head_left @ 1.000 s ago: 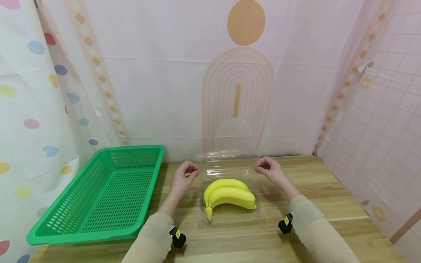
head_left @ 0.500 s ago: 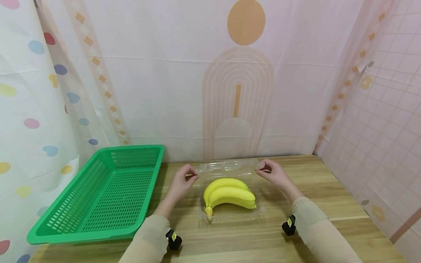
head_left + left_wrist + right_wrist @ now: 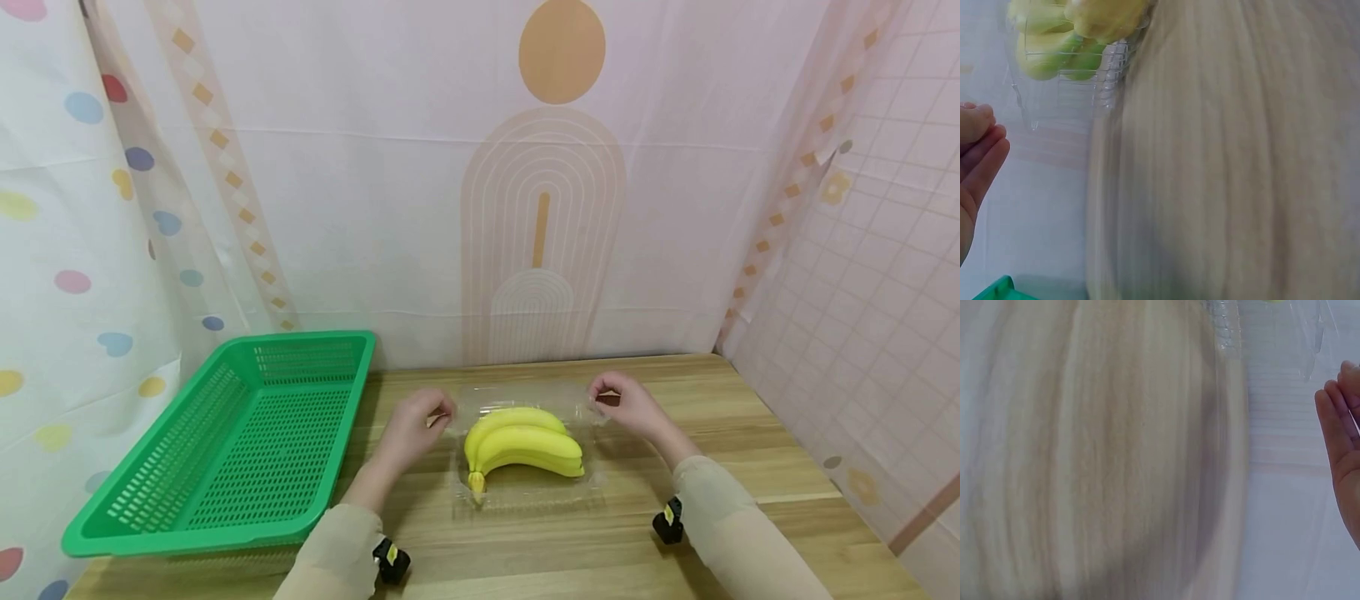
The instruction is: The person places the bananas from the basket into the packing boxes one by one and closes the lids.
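A bunch of yellow bananas [image 3: 521, 446] lies in a clear plastic clamshell box [image 3: 525, 500] on the wooden table, its stem end toward the near left. The box's hinged lid [image 3: 517, 396] slants up behind the fruit. My left hand [image 3: 412, 427] pinches the lid's left edge between thumb and fingers. At the opposite edge, my right hand [image 3: 628, 406] pinches the lid in the same way. Through the clear plastic, the bananas [image 3: 1047, 53] show in the left wrist view. The right wrist view catches fingers [image 3: 1338, 434] beside the lid's edge, cut off by the frame.
A green slotted plastic basket [image 3: 277, 442] stands on the left of the table [image 3: 720, 417]. Patterned curtains [image 3: 375, 208] hang close behind the table and along both sides. A small black camera sits on each wrist.
The lid has swung from standing up at the back to a lower slant nearer the bananas. Both hands came together on its edges and moved down and toward me with it.
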The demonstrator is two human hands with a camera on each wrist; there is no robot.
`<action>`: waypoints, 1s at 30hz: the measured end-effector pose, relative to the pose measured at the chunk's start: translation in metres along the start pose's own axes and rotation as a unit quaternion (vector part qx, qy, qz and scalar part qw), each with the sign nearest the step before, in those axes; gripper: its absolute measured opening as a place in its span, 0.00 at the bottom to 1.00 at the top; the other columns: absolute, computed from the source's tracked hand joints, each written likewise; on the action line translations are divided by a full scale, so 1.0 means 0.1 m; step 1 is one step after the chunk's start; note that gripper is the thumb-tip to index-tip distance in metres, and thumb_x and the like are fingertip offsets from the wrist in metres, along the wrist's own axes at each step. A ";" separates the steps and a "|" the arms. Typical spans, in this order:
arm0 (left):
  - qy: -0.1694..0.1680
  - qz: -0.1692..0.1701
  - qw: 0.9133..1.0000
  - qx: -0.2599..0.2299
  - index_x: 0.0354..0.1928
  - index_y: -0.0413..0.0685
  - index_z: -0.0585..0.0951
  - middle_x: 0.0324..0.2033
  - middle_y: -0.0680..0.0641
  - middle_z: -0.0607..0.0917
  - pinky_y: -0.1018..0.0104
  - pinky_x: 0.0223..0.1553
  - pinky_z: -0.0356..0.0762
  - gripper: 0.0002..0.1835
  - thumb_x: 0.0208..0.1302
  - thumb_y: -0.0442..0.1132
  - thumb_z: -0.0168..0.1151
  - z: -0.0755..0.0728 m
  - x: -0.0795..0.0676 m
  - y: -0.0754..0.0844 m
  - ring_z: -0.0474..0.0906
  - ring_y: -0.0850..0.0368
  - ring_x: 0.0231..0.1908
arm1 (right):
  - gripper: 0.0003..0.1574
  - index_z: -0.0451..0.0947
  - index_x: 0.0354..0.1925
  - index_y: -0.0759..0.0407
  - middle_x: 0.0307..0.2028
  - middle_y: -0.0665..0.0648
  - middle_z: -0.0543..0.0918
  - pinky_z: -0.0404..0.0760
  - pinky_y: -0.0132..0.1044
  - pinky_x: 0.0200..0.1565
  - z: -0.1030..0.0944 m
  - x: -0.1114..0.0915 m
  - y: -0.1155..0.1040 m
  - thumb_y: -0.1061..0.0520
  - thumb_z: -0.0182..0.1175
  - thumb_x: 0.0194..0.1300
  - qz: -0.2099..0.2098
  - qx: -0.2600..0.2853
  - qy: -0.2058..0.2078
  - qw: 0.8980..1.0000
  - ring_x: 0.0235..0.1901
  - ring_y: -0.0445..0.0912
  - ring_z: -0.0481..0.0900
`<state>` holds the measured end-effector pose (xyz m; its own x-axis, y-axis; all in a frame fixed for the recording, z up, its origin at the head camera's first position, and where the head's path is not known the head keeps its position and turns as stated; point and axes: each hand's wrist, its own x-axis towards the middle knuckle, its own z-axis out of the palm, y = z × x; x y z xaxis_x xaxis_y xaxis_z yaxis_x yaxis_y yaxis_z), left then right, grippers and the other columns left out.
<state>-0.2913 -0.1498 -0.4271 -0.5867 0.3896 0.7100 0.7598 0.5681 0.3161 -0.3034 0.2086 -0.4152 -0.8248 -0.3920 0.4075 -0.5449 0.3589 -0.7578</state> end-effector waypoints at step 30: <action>-0.092 0.038 0.990 0.102 0.25 0.45 0.79 0.30 0.51 0.79 0.67 0.32 0.77 0.12 0.42 0.21 0.67 -0.05 -0.10 0.15 0.76 0.58 0.33 | 0.19 0.72 0.26 0.51 0.33 0.46 0.75 0.77 0.36 0.40 0.01 -0.03 0.06 0.72 0.67 0.46 -0.180 -0.258 -0.054 0.948 0.38 0.39 0.74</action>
<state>-0.2726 -0.1489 -0.4260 -0.5853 0.5515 0.5943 0.7426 0.6589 0.1199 -0.3037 0.2111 -0.4211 -0.5672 -0.6415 0.5165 -0.8118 0.5414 -0.2190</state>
